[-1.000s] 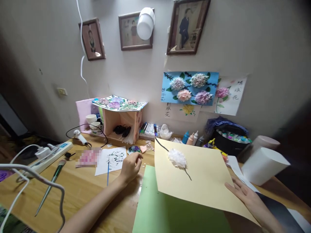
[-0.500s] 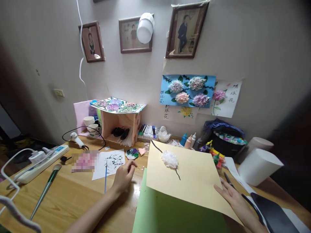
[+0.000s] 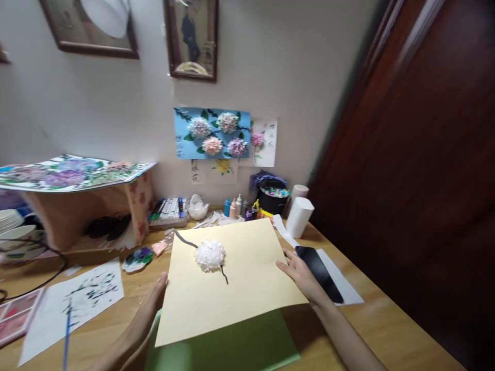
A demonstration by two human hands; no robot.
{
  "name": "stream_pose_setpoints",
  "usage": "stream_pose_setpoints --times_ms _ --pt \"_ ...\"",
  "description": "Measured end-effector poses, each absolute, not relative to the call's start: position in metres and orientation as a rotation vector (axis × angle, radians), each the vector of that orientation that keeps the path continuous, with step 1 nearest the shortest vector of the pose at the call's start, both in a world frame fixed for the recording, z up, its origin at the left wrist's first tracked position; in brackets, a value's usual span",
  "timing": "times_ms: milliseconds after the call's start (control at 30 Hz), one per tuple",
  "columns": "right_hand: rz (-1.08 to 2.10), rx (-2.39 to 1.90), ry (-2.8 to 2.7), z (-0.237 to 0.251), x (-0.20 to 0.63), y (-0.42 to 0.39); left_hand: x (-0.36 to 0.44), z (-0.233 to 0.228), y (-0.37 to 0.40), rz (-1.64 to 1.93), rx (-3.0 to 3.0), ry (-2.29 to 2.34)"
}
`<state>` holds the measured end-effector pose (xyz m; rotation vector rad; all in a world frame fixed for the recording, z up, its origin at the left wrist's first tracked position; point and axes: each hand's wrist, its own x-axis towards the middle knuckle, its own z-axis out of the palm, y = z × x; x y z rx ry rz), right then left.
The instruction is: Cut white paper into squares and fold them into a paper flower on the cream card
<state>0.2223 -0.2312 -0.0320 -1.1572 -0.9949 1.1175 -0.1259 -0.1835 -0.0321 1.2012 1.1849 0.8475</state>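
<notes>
A cream paper sheet is held raised and tilted above a green sheet. On it sit a fluffy white paper flower and dark painted stem lines, one running to the upper left and one below. My right hand grips the sheet's right edge, thumb on top and fingers partly behind. At the left edge is my left hand, closed against the paper, its fingers partly hidden by the sheet.
To the left lie a paint-marked white paper, a blue brush and a paint palette. Behind stand markers, small paint bottles and a paper roll. A black phone-like slab lies at right.
The view has turned right. My left hand has come from the table to the cream sheet's left edge. My right hand still holds the right edge, and the sheet faces me more squarely.
</notes>
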Motion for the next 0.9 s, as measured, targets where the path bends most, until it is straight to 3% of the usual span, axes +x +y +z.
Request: stream_pose_setpoints --times_ms 100,200,400,567,733,900 --pt "1.045 -1.183 -0.926 -0.027 0.246 -0.263 -0.103 -0.033 -0.174 0.774 1.343 1.179" --pt "0.906 -1.266 -0.766 -0.031 0.279 -0.309 -0.069 -0.035 -0.165 0.638 1.487 0.887" --pt "0.475 -1.498 -0.305 -0.066 0.328 -0.407 0.017 -0.041 -0.170 0.504 1.680 0.553" --pt "0.196 -1.612 -0.098 -0.091 0.330 -0.431 0.084 -0.044 -0.183 0.415 2.026 0.420" --pt "0.142 -1.622 -0.202 -0.097 0.342 -0.425 0.131 -0.042 -0.189 0.488 2.165 0.323" --pt "0.394 -1.537 -0.299 -0.093 0.369 -0.420 0.139 -0.045 -0.187 0.533 2.193 0.386"
